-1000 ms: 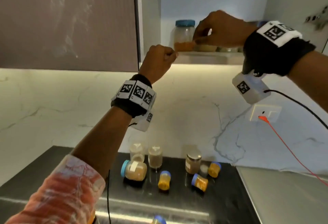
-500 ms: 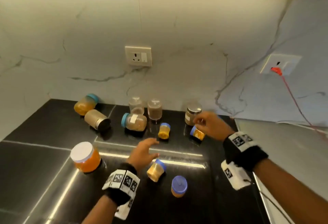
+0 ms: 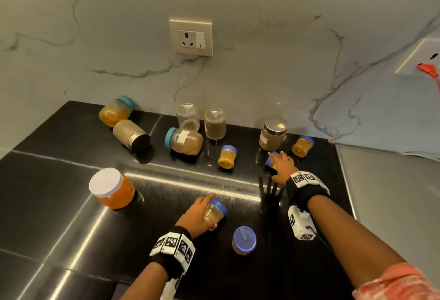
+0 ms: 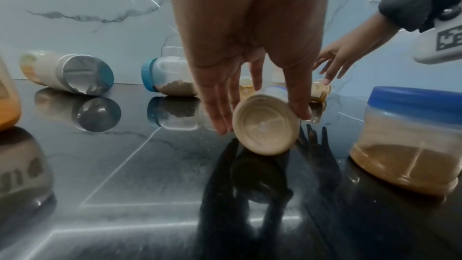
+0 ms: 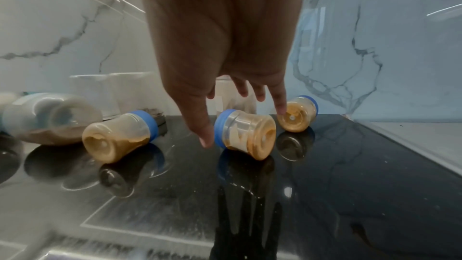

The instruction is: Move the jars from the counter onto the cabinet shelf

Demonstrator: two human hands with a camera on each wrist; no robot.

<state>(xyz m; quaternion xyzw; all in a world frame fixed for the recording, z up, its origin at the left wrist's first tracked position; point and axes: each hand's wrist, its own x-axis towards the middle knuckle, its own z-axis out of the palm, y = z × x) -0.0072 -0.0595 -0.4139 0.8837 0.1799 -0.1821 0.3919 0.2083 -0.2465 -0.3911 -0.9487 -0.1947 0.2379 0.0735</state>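
- The left hand (image 3: 195, 216) is on a small jar with a blue lid (image 3: 215, 209) lying on its side on the black counter (image 3: 59, 180). In the left wrist view its fingers (image 4: 220, 106) and thumb sit on either side of the jar's pale base (image 4: 265, 126), straight rather than curled, touching its sides.
- The right hand (image 3: 282, 166) is spread over a second small blue-lidded jar (image 5: 246, 132), which also lies on its side on the counter. The thumb (image 5: 200, 124) comes down just beside the lid, and the other fingers reach over the far side; whether they touch the jar cannot be told.
- Another small jar (image 3: 227, 156) lies tipped to the left of that one, and a fourth (image 3: 302, 146) lies near the right end of the counter, by the wall.
- A small blue-lidded jar (image 3: 244, 240) stands upright between the two forearms.
- A steel-lidded jar (image 3: 272, 136) stands behind the right hand.
- Two clear-topped jars (image 3: 215, 123) stand at the wall, with a larger blue-lidded jar (image 3: 184, 140) lying in front of them.
- Further left lie a steel-capped jar (image 3: 131, 134) and an orange-filled jar (image 3: 115, 111); a big white-lidded jar (image 3: 111, 188) stands nearer.
- A wall socket (image 3: 191, 37) sits on the marble above.
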